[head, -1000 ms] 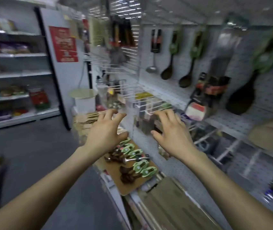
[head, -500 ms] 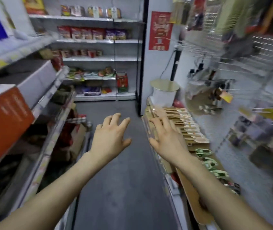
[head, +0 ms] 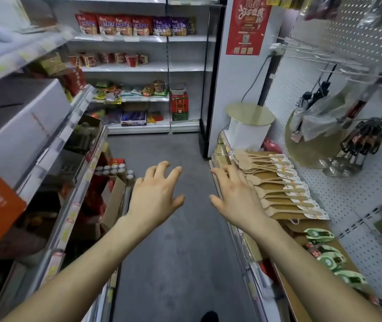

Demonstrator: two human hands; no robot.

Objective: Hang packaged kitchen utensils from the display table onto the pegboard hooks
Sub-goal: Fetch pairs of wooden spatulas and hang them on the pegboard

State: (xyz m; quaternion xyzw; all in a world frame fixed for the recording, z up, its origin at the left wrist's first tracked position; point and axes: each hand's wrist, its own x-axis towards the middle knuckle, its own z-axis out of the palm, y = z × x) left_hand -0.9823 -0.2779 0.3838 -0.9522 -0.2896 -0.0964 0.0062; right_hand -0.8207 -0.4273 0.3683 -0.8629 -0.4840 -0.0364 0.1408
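On the display table (head: 299, 228) — wooden spatulas (head: 278, 189) (packaged, fanned).

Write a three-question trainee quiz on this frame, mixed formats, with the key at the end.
1. Multiple choice: compared with the green-packaged utensils, the wooden spatulas lie A) farther from the person, B) nearer the person, C) underneath them.
2. True or false: the left hand and the right hand both hold nothing.
3. Fill in: the pegboard stands on the person's ____ side.
Key: 1 A; 2 true; 3 right.
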